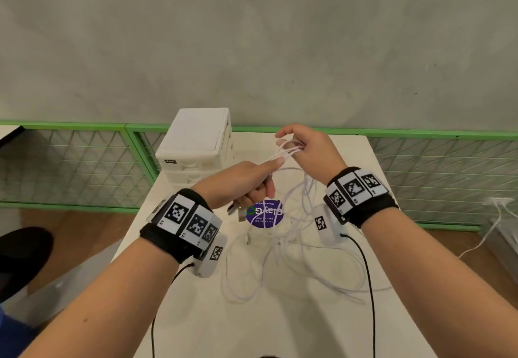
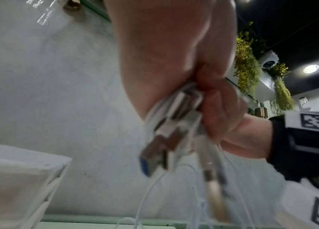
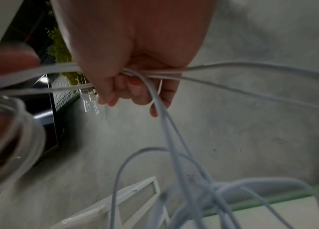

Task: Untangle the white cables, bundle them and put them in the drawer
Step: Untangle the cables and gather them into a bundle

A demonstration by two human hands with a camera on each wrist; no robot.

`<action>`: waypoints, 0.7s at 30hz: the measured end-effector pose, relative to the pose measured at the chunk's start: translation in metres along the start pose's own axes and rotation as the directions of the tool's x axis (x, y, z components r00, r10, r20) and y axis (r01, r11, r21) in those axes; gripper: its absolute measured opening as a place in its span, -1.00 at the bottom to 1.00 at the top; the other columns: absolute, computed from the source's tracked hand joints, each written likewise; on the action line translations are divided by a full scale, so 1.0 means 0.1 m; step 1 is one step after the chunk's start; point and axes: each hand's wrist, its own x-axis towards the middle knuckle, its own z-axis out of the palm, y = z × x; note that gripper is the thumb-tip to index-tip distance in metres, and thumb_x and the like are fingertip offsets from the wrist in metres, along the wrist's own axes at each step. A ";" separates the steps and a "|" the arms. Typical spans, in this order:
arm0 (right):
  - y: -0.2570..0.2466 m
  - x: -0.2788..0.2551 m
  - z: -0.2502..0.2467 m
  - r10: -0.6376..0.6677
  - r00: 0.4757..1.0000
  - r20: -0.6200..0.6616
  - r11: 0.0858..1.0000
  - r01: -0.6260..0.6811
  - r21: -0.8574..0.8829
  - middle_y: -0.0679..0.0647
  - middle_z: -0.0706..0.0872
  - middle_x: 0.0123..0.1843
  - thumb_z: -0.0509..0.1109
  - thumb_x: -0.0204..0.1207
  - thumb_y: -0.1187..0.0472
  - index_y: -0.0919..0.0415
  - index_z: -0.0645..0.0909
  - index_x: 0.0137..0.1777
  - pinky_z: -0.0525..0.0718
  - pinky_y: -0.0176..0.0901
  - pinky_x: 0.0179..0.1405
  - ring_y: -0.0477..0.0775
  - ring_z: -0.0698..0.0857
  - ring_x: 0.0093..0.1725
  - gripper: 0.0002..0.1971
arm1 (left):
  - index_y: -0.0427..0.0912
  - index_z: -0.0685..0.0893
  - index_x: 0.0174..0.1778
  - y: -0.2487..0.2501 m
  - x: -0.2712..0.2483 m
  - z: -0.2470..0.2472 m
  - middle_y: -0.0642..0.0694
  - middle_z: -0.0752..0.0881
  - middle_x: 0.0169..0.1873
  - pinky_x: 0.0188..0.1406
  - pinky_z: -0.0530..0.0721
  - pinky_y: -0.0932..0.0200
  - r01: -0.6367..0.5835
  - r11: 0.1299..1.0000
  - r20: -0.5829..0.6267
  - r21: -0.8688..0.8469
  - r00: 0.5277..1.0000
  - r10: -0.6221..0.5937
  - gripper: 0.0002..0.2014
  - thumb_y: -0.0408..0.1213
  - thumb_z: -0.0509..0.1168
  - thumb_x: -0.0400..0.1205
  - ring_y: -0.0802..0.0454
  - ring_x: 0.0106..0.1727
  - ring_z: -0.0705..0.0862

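On the near part of the white surface (image 1: 280, 329), loose loops of the white cables (image 1: 280, 248) lie in a tangle, crossing a round purple sticker (image 1: 265, 214). From there the strands rise to both hands, held above the surface.

The left hand (image 1: 238, 182) is clenched around a cluster of cable ends; the left wrist view shows several USB plugs (image 2: 174, 131) projecting below the curled fingers (image 2: 219, 108), with thin strands hanging beneath them. A short span of strands runs taut from this hand up to the right hand (image 1: 305, 147). The right hand grips those strands in curled fingers (image 3: 135, 88); in the right wrist view they pass through the fist side to side, and further lengths drop down into a knotted mass.

Beyond the hands, at the far left edge of the surface, stands a white drawer unit (image 1: 196, 144). Its drawers appear closed; contents cannot be seen. Behind it runs a green-framed mesh partition (image 1: 84, 161) below a grey wall (image 1: 252, 35).
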 end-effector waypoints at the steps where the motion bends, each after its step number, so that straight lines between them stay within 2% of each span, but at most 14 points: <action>1: 0.01 0.02 0.00 -0.004 1.000 -0.013 1.000 0.004 -0.004 -0.25 0.58 -0.49 0.35 0.53 0.27 -0.04 0.67 -0.01 0.52 -0.17 -0.25 -0.08 0.55 -0.37 -0.83 | -0.24 0.57 -0.35 0.00 -0.02 0.03 0.02 0.27 -0.68 -0.66 0.11 0.31 -0.024 0.999 0.059 -0.046 0.998 0.026 -0.36 0.34 0.04 0.56 0.10 -0.64 0.13; 3: 0.08 0.04 0.02 0.005 0.998 -0.056 1.000 -0.005 -0.001 -0.20 0.65 -0.34 0.31 0.60 0.17 0.05 0.69 0.01 0.54 -0.14 -0.19 -0.08 0.56 -0.33 -0.88 | -0.25 0.56 -0.41 0.03 -0.04 0.08 0.04 0.24 -0.72 -0.68 0.06 0.34 -0.088 0.983 0.166 -0.161 0.979 0.115 -0.34 0.35 0.02 0.53 0.13 -0.68 0.10; 5: 0.15 0.01 0.07 0.054 0.998 -0.033 0.998 -0.053 0.022 -0.09 0.71 -0.20 0.29 0.58 0.29 0.03 0.68 -0.06 0.58 -0.12 -0.11 -0.06 0.61 -0.24 -0.83 | -0.23 0.56 -0.48 0.08 -0.05 0.11 0.05 0.22 -0.75 -0.67 0.04 0.35 -0.153 0.951 0.214 -0.268 0.953 0.213 -0.36 0.29 0.04 0.60 0.14 -0.72 0.08; 7: 0.20 -0.08 0.15 0.106 0.993 0.044 0.994 -0.107 0.017 -0.07 0.67 -0.31 0.29 0.51 0.42 -0.09 0.59 -0.26 0.59 -0.06 -0.18 0.01 0.60 -0.27 -0.67 | -0.18 0.59 -0.53 0.13 -0.05 0.12 0.09 0.22 -0.78 -0.67 0.04 0.38 -0.200 0.903 0.227 -0.379 0.926 0.301 -0.40 0.20 0.01 0.61 0.17 -0.75 0.09; 9: 0.19 -0.19 0.21 0.166 0.980 0.107 0.986 -0.168 0.011 -0.04 0.60 -0.45 0.27 0.56 0.35 -0.08 0.49 -0.38 0.57 -0.09 -0.30 -0.03 0.56 -0.41 -0.64 | -0.13 0.63 -0.55 0.17 -0.05 0.12 0.15 0.26 -0.79 -0.68 0.04 0.38 -0.238 0.821 0.226 -0.519 0.888 0.401 -0.40 0.14 -0.04 0.65 0.22 -0.78 0.12; 10: 0.18 -0.24 0.25 0.188 0.975 0.120 0.980 -0.193 0.038 -0.02 0.56 -0.49 0.25 0.60 0.33 -0.06 0.47 -0.41 0.55 -0.17 -0.35 -0.11 0.53 -0.50 -0.63 | -0.13 0.64 -0.54 0.20 -0.05 0.11 0.17 0.28 -0.80 -0.70 0.04 0.38 -0.253 0.765 0.207 -0.592 0.870 0.448 -0.38 0.11 -0.08 0.67 0.23 -0.78 0.13; 11: 0.17 -0.30 0.29 0.196 0.973 0.123 0.975 -0.207 0.083 0.00 0.54 -0.51 0.22 0.62 0.33 -0.06 0.47 -0.41 0.52 -0.28 -0.41 -0.21 0.48 -0.57 -0.62 | -0.13 0.65 -0.54 0.22 -0.04 0.08 0.18 0.30 -0.80 -0.70 0.04 0.39 -0.265 0.705 0.169 -0.658 0.860 0.481 -0.36 0.09 -0.11 0.69 0.22 -0.79 0.10; 13: 0.16 -0.37 0.36 0.187 0.973 0.139 0.969 -0.205 0.135 0.01 0.53 -0.50 0.20 0.63 0.33 -0.11 0.49 -0.37 0.46 -0.45 -0.47 -0.23 0.47 -0.60 -0.62 | -0.16 0.65 -0.54 0.28 -0.04 0.03 0.17 0.29 -0.83 -0.69 0.02 0.39 -0.302 0.602 0.053 -0.739 0.865 0.499 -0.34 0.08 -0.13 0.70 0.18 -0.78 0.03; 15: 0.18 -0.39 0.40 0.177 0.973 0.150 0.974 -0.195 0.117 -0.03 0.55 -0.48 0.21 0.64 0.26 -0.12 0.47 -0.36 0.46 -0.51 -0.42 -0.24 0.50 -0.55 -0.64 | -0.17 0.65 -0.55 0.32 -0.04 -0.01 0.14 0.27 -0.85 -0.69 0.01 0.37 -0.358 0.522 -0.063 -0.774 0.864 0.499 -0.32 0.08 -0.15 0.72 0.22 -0.82 0.08; 17: 0.21 -0.38 0.42 0.158 0.977 0.141 0.981 -0.171 0.087 -0.06 0.60 -0.36 0.24 0.64 0.24 -0.02 0.52 -0.31 0.45 -0.58 -0.31 -0.31 0.55 -0.41 -0.72 | -0.16 0.65 -0.55 0.35 -0.06 -0.04 0.12 0.26 -0.84 -0.70 0.02 0.32 -0.403 0.432 -0.176 -0.807 0.862 0.475 -0.30 0.09 -0.15 0.73 0.25 -0.84 0.16; 19: 0.26 -0.37 0.43 0.132 0.978 0.159 0.989 -0.139 0.039 -0.03 0.67 -0.13 0.28 0.61 0.25 0.09 0.62 -0.12 0.47 -0.55 -0.12 -0.28 0.58 -0.18 -0.88 | -0.15 0.63 -0.48 0.41 -0.06 -0.10 0.12 0.28 -0.81 -0.74 0.12 0.31 -0.457 0.289 -0.302 -0.841 0.841 0.450 -0.35 0.09 -0.13 0.74 0.26 -0.82 0.20; 21: 0.31 -0.41 0.45 0.123 0.967 0.223 0.992 -0.124 -0.010 0.01 0.71 0.07 0.27 0.60 0.29 0.10 0.65 0.00 0.52 -0.31 0.01 -0.09 0.63 0.00 -0.86 | -0.17 0.57 -0.34 0.47 -0.05 -0.19 0.09 0.30 -0.75 -0.71 0.24 0.35 -0.528 0.153 -0.428 -0.835 0.799 0.421 -0.47 0.05 -0.09 0.76 0.24 -0.77 0.23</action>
